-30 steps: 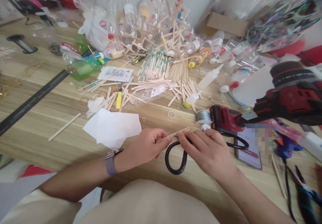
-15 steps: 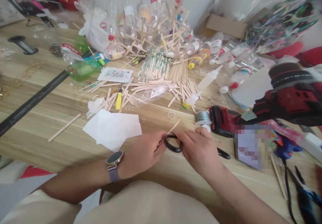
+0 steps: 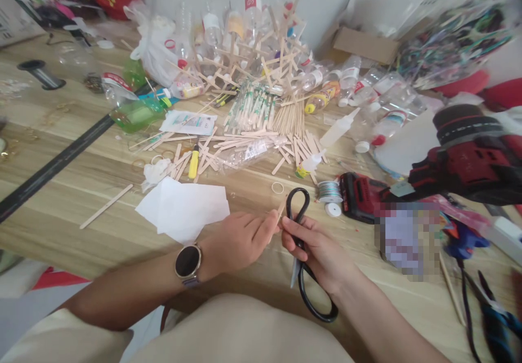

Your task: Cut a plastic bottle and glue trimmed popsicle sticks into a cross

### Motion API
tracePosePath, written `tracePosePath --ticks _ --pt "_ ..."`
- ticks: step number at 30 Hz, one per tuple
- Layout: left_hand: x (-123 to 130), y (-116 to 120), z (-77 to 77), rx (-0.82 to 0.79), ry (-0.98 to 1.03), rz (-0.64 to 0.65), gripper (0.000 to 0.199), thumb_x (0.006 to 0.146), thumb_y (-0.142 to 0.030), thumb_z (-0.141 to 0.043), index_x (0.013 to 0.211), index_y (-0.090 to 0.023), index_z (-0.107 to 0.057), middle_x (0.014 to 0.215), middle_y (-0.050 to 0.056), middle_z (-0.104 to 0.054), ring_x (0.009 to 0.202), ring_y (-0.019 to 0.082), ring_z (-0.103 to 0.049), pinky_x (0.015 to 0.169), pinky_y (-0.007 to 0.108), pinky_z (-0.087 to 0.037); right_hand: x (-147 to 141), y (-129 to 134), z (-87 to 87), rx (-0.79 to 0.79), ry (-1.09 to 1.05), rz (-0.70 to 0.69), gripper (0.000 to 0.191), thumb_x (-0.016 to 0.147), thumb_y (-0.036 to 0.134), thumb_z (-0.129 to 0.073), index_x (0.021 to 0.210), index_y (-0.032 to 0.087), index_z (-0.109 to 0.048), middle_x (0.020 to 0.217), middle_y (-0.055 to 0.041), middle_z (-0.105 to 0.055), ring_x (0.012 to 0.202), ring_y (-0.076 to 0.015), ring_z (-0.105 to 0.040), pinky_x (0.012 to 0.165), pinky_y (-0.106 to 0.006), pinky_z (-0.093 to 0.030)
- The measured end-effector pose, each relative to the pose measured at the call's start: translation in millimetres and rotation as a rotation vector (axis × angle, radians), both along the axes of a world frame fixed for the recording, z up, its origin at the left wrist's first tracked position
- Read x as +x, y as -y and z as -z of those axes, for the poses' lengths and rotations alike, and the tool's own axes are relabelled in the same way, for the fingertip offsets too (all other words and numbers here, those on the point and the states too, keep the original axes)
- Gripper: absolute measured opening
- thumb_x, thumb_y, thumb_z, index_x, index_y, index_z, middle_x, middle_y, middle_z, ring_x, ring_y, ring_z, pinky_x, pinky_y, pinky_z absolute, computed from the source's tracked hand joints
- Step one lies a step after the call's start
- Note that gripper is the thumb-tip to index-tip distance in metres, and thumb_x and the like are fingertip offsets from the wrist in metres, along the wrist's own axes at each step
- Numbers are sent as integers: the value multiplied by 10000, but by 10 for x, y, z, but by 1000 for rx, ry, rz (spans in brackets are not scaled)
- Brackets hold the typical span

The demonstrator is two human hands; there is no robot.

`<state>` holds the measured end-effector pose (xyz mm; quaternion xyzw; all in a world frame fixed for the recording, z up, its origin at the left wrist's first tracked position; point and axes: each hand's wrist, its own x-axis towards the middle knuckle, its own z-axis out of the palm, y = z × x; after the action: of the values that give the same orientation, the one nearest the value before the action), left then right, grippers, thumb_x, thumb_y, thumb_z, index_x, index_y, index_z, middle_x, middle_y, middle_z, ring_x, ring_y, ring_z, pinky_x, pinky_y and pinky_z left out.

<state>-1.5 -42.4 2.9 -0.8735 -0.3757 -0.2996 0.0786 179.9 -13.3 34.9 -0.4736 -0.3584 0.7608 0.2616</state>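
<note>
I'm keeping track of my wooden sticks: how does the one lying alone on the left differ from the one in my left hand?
The lone stick lies flat on the table; the held stick is pinched in your left hand.
The lone stick shows end to end, while fingers partly cover the held stick.
Both are pale and slim.

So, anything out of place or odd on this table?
One wooden stick lies alone at left, away from the messy stick pile. The scissors look oddly gripped: right hand around the middle, blade pointing toward the body.
</note>
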Motion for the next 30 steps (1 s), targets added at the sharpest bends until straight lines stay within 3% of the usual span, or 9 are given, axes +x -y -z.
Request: tracePosePath --ticks 3,6,13,17,20,24,26,28,30 --pt "17 -25 -53 -10 75 4 322 992 -139 -396 1307 -75 -416 842 57 -739 711 164 -695 588 274 -531 16 7 -25 -36 -47 -12 400 713 478 -773 613 162 -548 481 52 -500 390 -24 -267 414 -207 -192" --pt "52 -29 -100 -45 138 0 293 986 -161 -412 1266 -89 -460 778 41 -719 656 152 -671 572 265 -527 7 40 -18 169 70 -12 397 785 521 -686 645 187 -524 492 46 -515 381 -51 -311 412 -225 -222" --pt "62 24 -143 -64 181 -24 226 965 -158 -434 1160 -89 -526 821 73 -730 696 186 -687 619 296 -546 76 94 129 1565 861 -60 164 944 147 -480 884 184 -627 684 -21 -704 580 -141 -599 631 -309 -340" --pt "52 60 -107 -215 201 -47 275 996 -216 -390 1234 -119 -489 906 70 -737 761 198 -701 660 310 -551 122 77 166 1857 1077 -130 200 953 86 -437 994 146 -623 695 -36 -716 613 -148 -625 674 -337 -309" --pt "51 55 -101 -175 174 -19 330 1003 -195 -368 1319 -117 -420 877 60 -729 735 193 -691 659 308 -542 97 71 128 1572 914 -94 196 958 176 -458 871 179 -634 654 -21 -688 563 -141 -590 631 -316 -343" --pt "41 11 -90 -79 165 42 484 993 -158 -378 1453 -79 -251 784 38 -708 640 180 -653 582 287 -513 28 75 -2 670 438 -69 332 922 428 -531 673 208 -522 523 25 -560 395 -96 -425 425 -248 -283" --pt "36 -9 -74 -50 179 58 528 990 -159 -394 1478 -75 -212 777 39 -708 632 179 -649 567 282 -508 3 78 -71 368 215 -43 359 858 512 -597 698 204 -506 503 44 -526 360 -69 -338 390 -229 -226" --pt "36 -16 -59 -36 188 67 546 988 -153 -404 1489 -85 -198 790 44 -715 649 175 -656 580 276 -513 -7 80 -115 230 112 -29 382 806 542 -645 710 198 -509 492 52 -511 354 -54 -292 385 -222 -207" --pt "41 -6 -58 -61 189 47 531 997 -170 -395 1490 -107 -211 798 41 -717 653 172 -660 588 275 -517 1 83 -117 276 154 -44 382 827 541 -618 688 203 -505 482 48 -507 352 -62 -299 382 -227 -219"
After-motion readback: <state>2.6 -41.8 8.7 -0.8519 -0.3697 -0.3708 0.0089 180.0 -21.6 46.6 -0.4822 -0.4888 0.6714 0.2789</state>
